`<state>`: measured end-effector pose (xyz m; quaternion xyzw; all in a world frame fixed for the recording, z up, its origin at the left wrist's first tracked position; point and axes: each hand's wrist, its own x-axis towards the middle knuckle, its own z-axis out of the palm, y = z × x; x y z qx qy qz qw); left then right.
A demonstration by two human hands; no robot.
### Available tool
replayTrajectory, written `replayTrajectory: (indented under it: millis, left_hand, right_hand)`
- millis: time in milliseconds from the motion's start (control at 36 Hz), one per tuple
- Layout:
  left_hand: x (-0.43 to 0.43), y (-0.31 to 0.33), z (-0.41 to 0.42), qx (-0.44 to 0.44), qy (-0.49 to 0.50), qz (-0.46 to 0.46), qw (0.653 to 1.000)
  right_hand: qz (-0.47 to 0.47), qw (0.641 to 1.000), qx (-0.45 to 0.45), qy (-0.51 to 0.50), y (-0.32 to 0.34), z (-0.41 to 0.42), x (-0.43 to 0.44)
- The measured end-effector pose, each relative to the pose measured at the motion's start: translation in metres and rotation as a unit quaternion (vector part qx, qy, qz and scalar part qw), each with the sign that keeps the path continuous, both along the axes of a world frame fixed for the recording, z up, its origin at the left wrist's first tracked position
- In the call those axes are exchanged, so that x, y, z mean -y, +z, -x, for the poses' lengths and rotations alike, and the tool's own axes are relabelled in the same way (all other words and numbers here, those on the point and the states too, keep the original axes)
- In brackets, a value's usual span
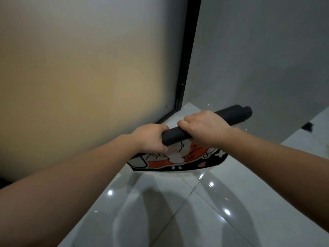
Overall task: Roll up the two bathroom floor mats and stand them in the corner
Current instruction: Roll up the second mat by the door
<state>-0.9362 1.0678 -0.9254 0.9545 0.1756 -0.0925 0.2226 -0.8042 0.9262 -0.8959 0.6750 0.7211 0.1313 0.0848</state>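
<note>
A floor mat [233, 115] is mostly rolled into a dark tube with its black underside outward, lying slanted above the floor near the corner. Its unrolled tail [178, 160] hangs below the roll and shows a cartoon print in orange, white and black. My left hand [151, 139] grips the near left end of the roll. My right hand [204, 130] is closed over the roll's middle from above. The far right end of the tube sticks out past my right hand. No second mat can be made out.
A frosted glass panel [80, 77] in a black frame [188, 56] fills the left. A grey wall [267, 59] meets it at the corner behind the roll. Glossy grey floor tiles [178, 211] reflect lights. A small dark object [307, 126] lies at the right by the wall.
</note>
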Motion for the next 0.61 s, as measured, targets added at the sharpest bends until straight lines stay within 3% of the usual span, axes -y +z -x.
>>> replayTrajectory:
  millis: [56,139,250,306,361,417,500,556,611]
  left_hand:
    - [0.001,0.0,0.001,0.013,0.004,-0.027,1.0]
    - [0.004,-0.002,0.001,0.073,-0.012,-0.178,0.981]
    - [0.008,-0.001,-0.001,0.139,-0.03,-0.284,0.948]
    - [0.008,0.0,-0.002,0.144,-0.036,-0.297,0.943]
    - [0.006,-0.001,-0.002,0.136,-0.049,-0.278,0.95]
    - [0.003,-0.001,-0.002,0.108,-0.062,-0.232,0.965]
    - [0.001,0.0,0.002,0.024,-0.053,-0.096,0.994]
    - [0.002,0.0,0.004,0.011,-0.029,0.007,0.999]
    - [0.003,-0.003,0.004,0.033,-0.01,0.033,0.999]
  right_hand:
    - [0.003,1.0,-0.011,-0.019,-0.001,0.0,-0.002]
    - [0.062,0.989,-0.083,-0.109,0.003,0.002,-0.006]
    - [0.157,0.926,-0.272,-0.212,0.008,-0.003,-0.011]
    - [0.167,0.907,-0.311,-0.227,0.009,-0.006,-0.011]
    - [0.166,0.914,-0.289,-0.232,0.007,-0.005,-0.01]
    - [0.14,0.949,-0.199,-0.2,0.004,-0.003,-0.009]
    - [0.065,0.99,-0.07,-0.104,0.0,-0.002,-0.005]
    - [0.025,0.998,-0.034,-0.048,0.001,-0.001,-0.004]
    - [0.007,0.999,-0.022,-0.034,0.003,0.0,-0.004]
